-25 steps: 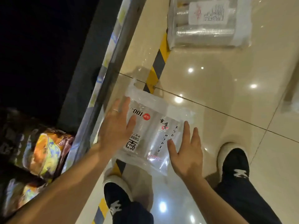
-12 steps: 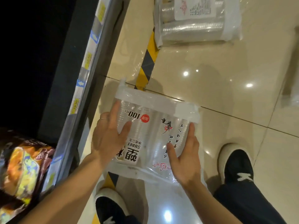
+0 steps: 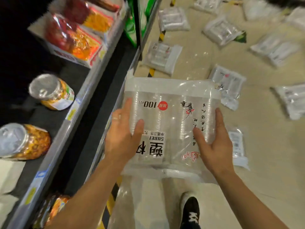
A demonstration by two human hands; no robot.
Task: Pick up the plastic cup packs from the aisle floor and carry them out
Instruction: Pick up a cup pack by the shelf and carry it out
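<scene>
Both hands were on it. I had the clear plastic pack of stacked disposable cups (image 3: 171, 126), its black and red print upside down to me, held up flat in front of me and clear of the glossy beige tiled floor (image 3: 264, 187). My left hand (image 3: 122, 134) gripped the left edge, thumb pressed over the front film, fingers (image 3: 127, 104) running up the side and wrapping behind. My right hand (image 3: 214, 142) mirrored it on the right edge, thumb on the print and fingers round the side. Neither hand was spread open; both were clamped on the pack.

So the pick-up of this one looked done, and carrying was the step in hand. There was plenty left: the other cup packs (image 3: 221, 30) lay scattered over the aisle ahead, and the nearest floor pack (image 3: 238, 146) sat just below my right wrist, well apart from the grey metal shelf rail (image 3: 57, 151) on my left.

As I judged it, the next move called for a choice: walk this pack out, or tuck it under an arm to free a hand for another. The film looked slippery, so a firm squeeze mattered.
</scene>
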